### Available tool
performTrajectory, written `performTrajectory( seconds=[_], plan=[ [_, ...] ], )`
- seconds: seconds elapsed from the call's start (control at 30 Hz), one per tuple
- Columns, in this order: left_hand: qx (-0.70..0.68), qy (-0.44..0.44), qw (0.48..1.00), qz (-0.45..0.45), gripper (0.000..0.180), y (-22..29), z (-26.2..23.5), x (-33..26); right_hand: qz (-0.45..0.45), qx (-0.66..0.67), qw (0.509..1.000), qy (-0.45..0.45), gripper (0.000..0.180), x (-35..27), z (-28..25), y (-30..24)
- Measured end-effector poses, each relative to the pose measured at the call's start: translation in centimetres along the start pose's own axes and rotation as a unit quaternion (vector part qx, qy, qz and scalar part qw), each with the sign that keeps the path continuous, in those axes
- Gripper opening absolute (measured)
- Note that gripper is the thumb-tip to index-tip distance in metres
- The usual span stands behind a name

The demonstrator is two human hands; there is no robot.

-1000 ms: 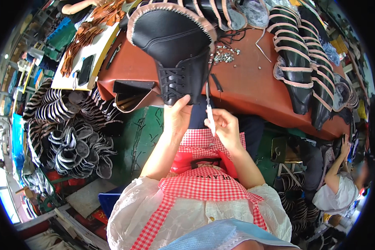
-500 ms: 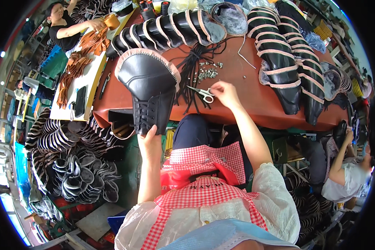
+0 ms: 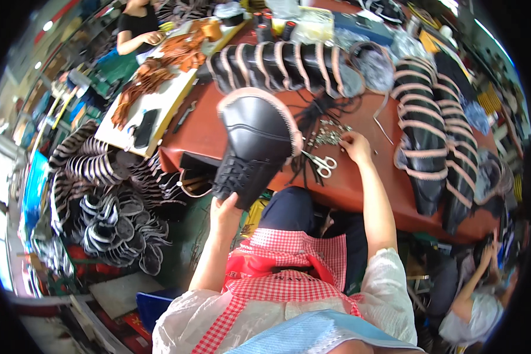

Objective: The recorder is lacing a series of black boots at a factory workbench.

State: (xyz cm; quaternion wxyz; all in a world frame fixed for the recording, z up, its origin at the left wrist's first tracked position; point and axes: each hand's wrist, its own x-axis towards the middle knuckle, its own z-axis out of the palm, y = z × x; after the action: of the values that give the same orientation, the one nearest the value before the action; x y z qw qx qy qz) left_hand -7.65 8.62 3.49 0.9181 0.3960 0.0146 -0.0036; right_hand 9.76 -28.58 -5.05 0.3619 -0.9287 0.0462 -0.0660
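Note:
My left hand (image 3: pixel 225 213) grips a black leather shoe upper (image 3: pixel 255 141) by its laced end. The upper stands up over the table's near edge, its curved rim trimmed with a pale pink zigzag-cut lining. Over the table, my right hand (image 3: pixel 356 147) has its thumb and fingers pinched together at the right side of a pile of small silvery metal pieces (image 3: pixel 329 133); what is between the fingertips is too small to tell. White-handled scissors (image 3: pixel 324 167) lie just nearer than the pile. Black laces (image 3: pixel 312 115) spread out behind and left of it, partly hidden by the upper.
Rows of nested black uppers (image 3: pixel 301 65) lie at the back, with more rows (image 3: pixel 422 135) on the right of the red-brown table (image 3: pixel 366 183). Brown strips (image 3: pixel 147 76) and a phone (image 3: pixel 146 127) lie on a white board at left. Co-workers sit far left and lower right.
My right hand has moved from beside the scissors to the metal pieces. The upper in my left hand now leans more to the right. The whole view has shifted.

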Motion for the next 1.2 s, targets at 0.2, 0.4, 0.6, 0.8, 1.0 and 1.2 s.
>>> performTrajectory(
  seconds=[0.2,0.4,0.6,0.8,1.0,1.2],
  plan=[
    [-0.009,0.089,0.994,-0.056,0.05,1.3,-0.4,0.3,-0.029,0.095,0.995,0.016,0.015,-0.6,-1.1,-0.7],
    [0.236,0.135,0.957,-0.1,0.047,3.1,0.3,0.7,-0.083,0.281,0.953,0.073,0.018,-3.1,-4.9,-5.1],
    [0.484,-0.106,0.866,-0.063,0.041,3.7,3.3,1.6,-0.113,0.389,0.908,-0.105,0.02,-10.4,-8.7,-16.7],
    [0.585,-0.173,0.792,-0.021,0.035,3.5,6.5,0.9,-0.13,0.352,0.897,-0.232,0.011,-14.5,-6.4,-19.9],
    [0.653,-0.242,0.715,0.061,0.034,3.9,7.9,0.0,-0.266,0.226,0.919,-0.181,0.009,-15.2,-5.8,-20.5],
    [0.662,-0.263,0.691,0.122,0.035,3.1,7.4,0.4,-0.328,0.134,0.916,-0.189,0.009,-15.4,-6.8,-21.5]
  ],
)
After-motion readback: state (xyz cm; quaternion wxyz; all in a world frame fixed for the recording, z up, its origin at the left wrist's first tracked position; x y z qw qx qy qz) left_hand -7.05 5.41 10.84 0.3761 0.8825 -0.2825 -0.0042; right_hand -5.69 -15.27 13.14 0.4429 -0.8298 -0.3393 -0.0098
